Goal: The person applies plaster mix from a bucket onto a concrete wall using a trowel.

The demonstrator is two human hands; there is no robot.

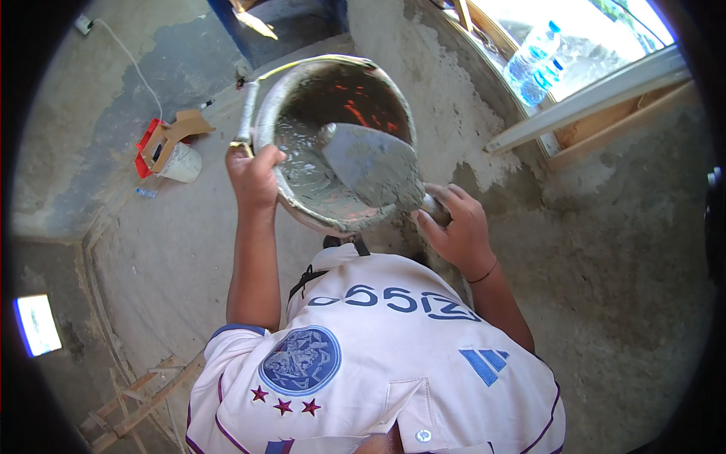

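My left hand (255,175) grips the left side of a round bucket (274,113), thumb over the rim, beside its wire handle with a pale grip. Wet grey mortar (306,163) lies inside and coats the bucket's inner wall, where orange-red patches show through. In my right hand (456,227) is the handle of a pointed trowel (370,155), fingers wrapped round it. The trowel's blade reaches over the bucket's near right rim, its tip toward the upper left, with mortar smeared over it, thickest near the handle.
At the left, a white bucket (181,163) stands on the floor with cardboard (190,122) and something red at its top. Clear plastic bottles (535,72) rest by a window opening with a wooden frame (590,94). A wooden ladder-like frame (140,401) lies lower left.
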